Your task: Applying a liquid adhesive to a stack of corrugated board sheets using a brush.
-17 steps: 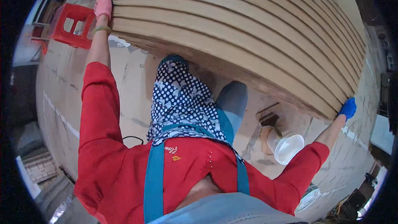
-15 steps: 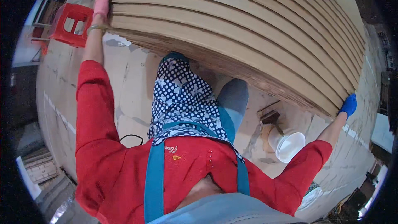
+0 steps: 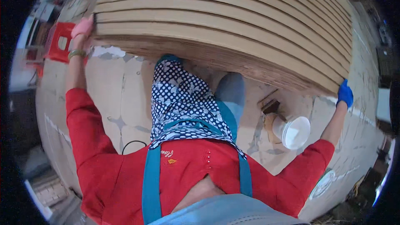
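Head view: 1 wide ribbed wooden panel (image 3: 233,21), about 9 raised slats across its face, held up at arm's length over the floor (image 3: 121,96). Left hand (image 3: 82,28) in 1 pink glove, closed around the panel's left edge; right hand (image 3: 345,93) in 1 blue glove, gripping the lower right corner. Below the panel, 1 white plastic bucket (image 3: 292,131), inside pale and seemingly empty, though hard to tell. Just beside it, 1 dark brush (image 3: 271,106). At far left, 1 red plastic stool (image 3: 60,43).
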The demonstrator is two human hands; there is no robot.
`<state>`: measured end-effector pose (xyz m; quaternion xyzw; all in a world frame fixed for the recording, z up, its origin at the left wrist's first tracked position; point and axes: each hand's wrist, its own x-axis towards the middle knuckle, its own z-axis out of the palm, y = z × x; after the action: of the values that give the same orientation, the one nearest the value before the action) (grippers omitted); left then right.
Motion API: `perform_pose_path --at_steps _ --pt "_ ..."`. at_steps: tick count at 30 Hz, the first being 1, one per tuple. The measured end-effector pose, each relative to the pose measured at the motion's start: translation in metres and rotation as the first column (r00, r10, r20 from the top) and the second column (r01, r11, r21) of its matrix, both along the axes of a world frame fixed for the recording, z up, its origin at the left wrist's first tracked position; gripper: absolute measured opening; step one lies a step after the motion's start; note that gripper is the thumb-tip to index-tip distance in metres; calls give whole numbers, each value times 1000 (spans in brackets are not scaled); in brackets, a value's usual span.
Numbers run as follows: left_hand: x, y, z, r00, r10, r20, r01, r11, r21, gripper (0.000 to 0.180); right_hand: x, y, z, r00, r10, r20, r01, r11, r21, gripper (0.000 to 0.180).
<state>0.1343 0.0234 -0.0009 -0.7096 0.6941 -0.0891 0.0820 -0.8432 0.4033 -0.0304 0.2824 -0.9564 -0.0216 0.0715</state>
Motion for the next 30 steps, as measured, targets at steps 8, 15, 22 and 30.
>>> perform_pose_path --at_steps 8,15,22,30 --pt "50 -14 -43 485 -234 -843 323 943 -76 50 -10 10 12 999 -32 -29 32 999 -14 65" --pt "56 -31 13 -333 291 -897 23 953 301 46 -50 38 2 916 368 158 -207 773 -600 46" --pt "32 -27 -20 160 -199 -967 -80 974 -213 43 -68 32 -53 975 174 -136 -208 516 -831 32" --pt "-24 -47 -52 620 270 -737 -588 782 -209 50 -41 -15 -39 963 -5 -268 -88 938 -335 34"
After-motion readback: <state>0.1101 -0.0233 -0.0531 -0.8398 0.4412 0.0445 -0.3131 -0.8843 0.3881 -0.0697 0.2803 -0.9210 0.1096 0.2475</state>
